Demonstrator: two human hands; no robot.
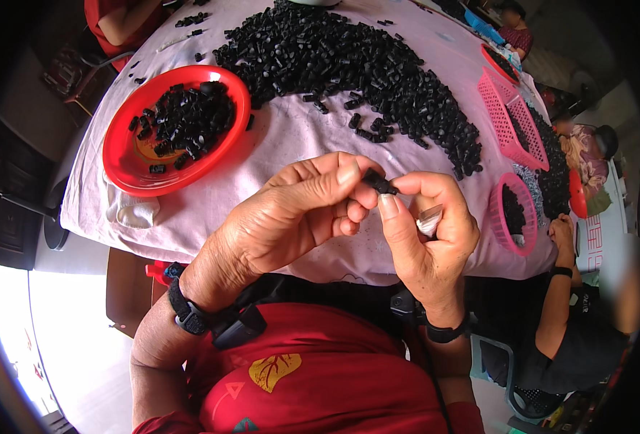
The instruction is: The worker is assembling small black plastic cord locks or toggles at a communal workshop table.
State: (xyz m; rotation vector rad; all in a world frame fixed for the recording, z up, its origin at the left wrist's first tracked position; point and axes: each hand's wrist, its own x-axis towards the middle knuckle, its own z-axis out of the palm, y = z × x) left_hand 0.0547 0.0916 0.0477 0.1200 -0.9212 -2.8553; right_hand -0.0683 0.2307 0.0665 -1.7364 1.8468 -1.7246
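My left hand [298,213] and my right hand [425,231] meet above the near table edge. Both pinch one small black plastic part [379,181] between thumbs and forefingers. My right hand also keeps a small grey piece [430,219] tucked against its palm. Beyond the hands, a large heap of the same black parts [356,69] spreads over the white tablecloth [291,137]. A round red plate [121,155] at the left holds several more of them.
Pink mesh baskets [512,123] and a round pink basket [497,231] with black parts stand at the right. A person in black sits at the right, a hand [562,231] on the table. Another person in red is at the far left corner.
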